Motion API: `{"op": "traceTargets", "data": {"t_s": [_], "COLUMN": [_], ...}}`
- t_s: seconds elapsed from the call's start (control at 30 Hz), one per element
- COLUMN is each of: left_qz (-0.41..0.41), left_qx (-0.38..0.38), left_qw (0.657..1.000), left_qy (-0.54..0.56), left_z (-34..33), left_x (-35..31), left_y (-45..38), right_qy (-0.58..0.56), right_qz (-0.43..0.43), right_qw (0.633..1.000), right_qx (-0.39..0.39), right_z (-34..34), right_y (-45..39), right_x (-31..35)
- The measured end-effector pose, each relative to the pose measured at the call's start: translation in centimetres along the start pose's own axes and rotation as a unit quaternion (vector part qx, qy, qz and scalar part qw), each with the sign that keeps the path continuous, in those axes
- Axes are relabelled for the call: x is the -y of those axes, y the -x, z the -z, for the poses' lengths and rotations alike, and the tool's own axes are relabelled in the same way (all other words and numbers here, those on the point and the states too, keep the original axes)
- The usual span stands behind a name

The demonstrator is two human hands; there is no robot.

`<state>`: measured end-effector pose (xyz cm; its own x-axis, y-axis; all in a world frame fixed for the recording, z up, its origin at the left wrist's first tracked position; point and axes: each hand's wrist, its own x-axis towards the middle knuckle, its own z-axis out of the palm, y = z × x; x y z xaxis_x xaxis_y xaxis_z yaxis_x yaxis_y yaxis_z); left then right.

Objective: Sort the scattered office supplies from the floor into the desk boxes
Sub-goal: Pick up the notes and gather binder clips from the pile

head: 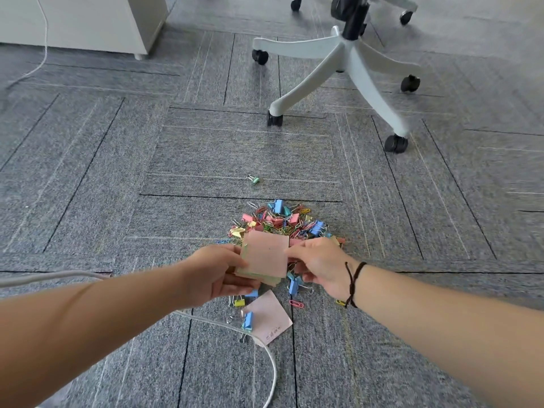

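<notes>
— Grey carpet (88,178) everywhere, and that heap of clips (282,222) right in the middle of it. What's the worry?

— The stack of sticky notes (266,257), mostly. It's held over the near edge of the heap, pinched from both sides: the left hand (219,272) has thumb on top and fingers curled under, the right hand (321,266) nips the opposite edge. The sheets look fanned, pink on top, greenish below. If either grip eases, I'd guess the lower ones slide out and drop back among the clips.

— Anything else?

— The white cable (265,357) loops across the floor just below the wrists; an arm could drag it through the pile. One loose pink note (272,319) lies nearer, with a blue binder clip (248,320) on its edge, easy to miss. Smaller still, a lone green clip (253,180) sits well apart toward the chair base (338,63).

— And the boxes?

— None in view, so it's a carry.
</notes>
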<state>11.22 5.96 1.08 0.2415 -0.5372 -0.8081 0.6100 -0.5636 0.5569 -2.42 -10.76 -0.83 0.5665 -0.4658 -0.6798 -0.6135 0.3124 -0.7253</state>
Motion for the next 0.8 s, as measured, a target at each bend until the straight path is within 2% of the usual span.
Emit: {"op": "traceTargets", "data": {"t_s": [0.13, 0.23, 0.3, 0.33, 0.37, 0.43, 0.5, 0.57, 0.67, 0.73, 0.8], "left_qz": [-0.015, -0.027, -0.033, -0.035, -0.035, -0.033, -0.036, -0.040, -0.040, -0.039, -0.036], "left_qx": [-0.001, -0.041, -0.077, -0.093, -0.105, -0.115, -0.115, -0.118, -0.123, -0.124, -0.122], "left_qw": [1.000, 0.998, 0.995, 0.994, 0.992, 0.990, 0.989, 0.988, 0.986, 0.985, 0.984], "left_qy": [0.013, -0.026, -0.048, -0.054, -0.059, -0.070, -0.084, -0.091, -0.106, -0.114, -0.123], "left_z": [0.2, 0.4, 0.7, 0.9, 1.1, 1.6, 1.9, 1.9, 1.7, 1.8, 1.9], "left_x": [-0.3, -0.1, 0.0, 0.0, 0.1, 0.1, 0.1, 0.1, 0.3, 0.5, 0.8], "left_y": [0.0, -0.4, -0.6, -0.7, -0.8, -0.8, -0.8, -0.7, -0.7, -0.9, -0.9], "right_qy": [0.043, 0.042, 0.102, 0.182, 0.292, 0.484, 0.573, 0.621, 0.647, 0.658, 0.684], "right_qz": [0.024, 0.022, 0.027, 0.041, 0.061, 0.092, 0.111, 0.143, 0.168, 0.151, 0.120], "right_qw": [0.998, 0.999, 0.994, 0.982, 0.953, 0.864, 0.801, 0.760, 0.736, 0.732, 0.713], "right_qx": [-0.026, 0.001, 0.028, 0.041, 0.057, 0.105, 0.131, 0.128, 0.108, 0.092, 0.100], "right_z": [-1.1, -1.0, -0.8, -0.7, -0.7, -1.0, -1.7, -2.6, -3.7, -4.2, -4.3], "right_y": [-0.1, 0.8, 1.9, 2.4, 2.8, 3.4, 3.5, 3.3, 2.7, 2.3, 2.2], "right_x": [-0.3, -0.2, -0.7, -1.2, -1.8, -3.3, -4.1, -4.4, -4.5, -4.1, -3.4]}}
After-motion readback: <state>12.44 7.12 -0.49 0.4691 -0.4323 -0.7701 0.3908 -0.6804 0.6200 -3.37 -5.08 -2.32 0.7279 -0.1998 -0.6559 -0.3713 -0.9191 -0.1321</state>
